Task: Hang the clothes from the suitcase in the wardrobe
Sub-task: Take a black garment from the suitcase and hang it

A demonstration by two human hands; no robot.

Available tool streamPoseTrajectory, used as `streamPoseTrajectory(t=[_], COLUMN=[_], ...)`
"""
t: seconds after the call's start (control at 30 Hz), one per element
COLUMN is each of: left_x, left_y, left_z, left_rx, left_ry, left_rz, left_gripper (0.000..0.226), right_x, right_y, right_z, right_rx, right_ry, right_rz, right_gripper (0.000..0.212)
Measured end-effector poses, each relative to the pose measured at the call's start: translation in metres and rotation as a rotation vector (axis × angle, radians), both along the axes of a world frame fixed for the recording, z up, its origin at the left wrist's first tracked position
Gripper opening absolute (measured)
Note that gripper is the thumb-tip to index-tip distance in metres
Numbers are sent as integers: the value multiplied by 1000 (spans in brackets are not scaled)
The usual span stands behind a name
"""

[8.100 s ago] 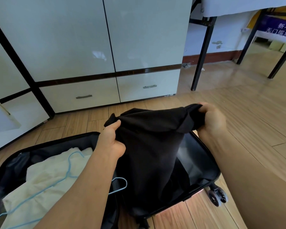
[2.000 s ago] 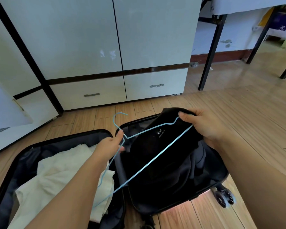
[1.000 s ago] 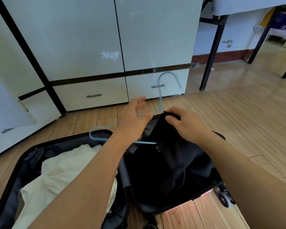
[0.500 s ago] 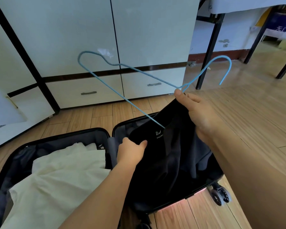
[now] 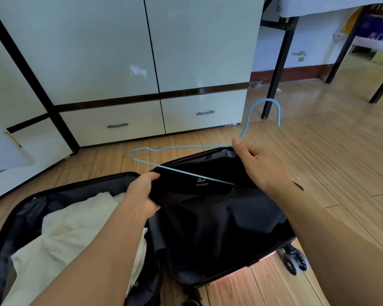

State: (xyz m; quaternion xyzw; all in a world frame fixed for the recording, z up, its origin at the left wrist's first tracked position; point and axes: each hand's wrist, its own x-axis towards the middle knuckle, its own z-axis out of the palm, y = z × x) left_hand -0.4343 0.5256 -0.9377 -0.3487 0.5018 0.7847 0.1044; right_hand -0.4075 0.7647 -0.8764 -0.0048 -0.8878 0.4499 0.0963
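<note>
Right hand pinches the neck of the light-blue wire hanger, hook up. Left hand grips the collar edge of the black garment; the hanger's lower wire runs into the neck opening, its left shoulder out in the open. Garment lies in the right half of the open suitcase on the wooden floor. Cream cloth fills the left half. White wardrobe doors closed behind, drawers below. Black table leg to the right.
</note>
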Motion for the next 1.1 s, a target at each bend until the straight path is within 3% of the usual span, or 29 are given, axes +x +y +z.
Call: streamPoseTrajectory(t=[0.1, 0.23, 0.33, 0.43, 0.63, 0.7, 0.8, 0.9, 1.0, 1.1], left_x=[-4, -4, 1, 7, 7, 6, 7, 10, 14, 26], left_y=[-8, -15, -14, -13, -21, -22, -20, -6, 28, 56], left_z=[5, 13, 19, 22, 28, 28, 33, 46, 60, 82], left_rx=[-51, -101, -34, -37, -87, -176, -510, -735, -769, -677], left_ry=[35, 29, 34, 22, 34, 54, 138, 273, 405, 545], left_rz=[-3, 25, 4, -11, 160, 271, 320, 206, -51, -368], left_gripper=[34, 28, 31, 21, 18, 19, 21, 16, 12, 16], right_x=[-1, -3, -6, -8, -11, -12, -11, -9, -8, -11], right_y=[2, 1, -2, -1, -6, -7, -8, -9, -22, -36], right_z=[-2, -1, -1, -2, -6, -9, -21, -30, -27, -4], right_rx=[-92, -137, -137, -141, -72, -8, 180, 360, 415, 210], right_ry=[-23, -59, -15, 37, 82, 82, 62, 73, 80, 95], right_rz=[-32, -42, -145, -219, -159, -104, -12, 19, 49, 16], right_gripper=[59, 64, 58, 43, 38, 31, 24, 25, 30, 33])
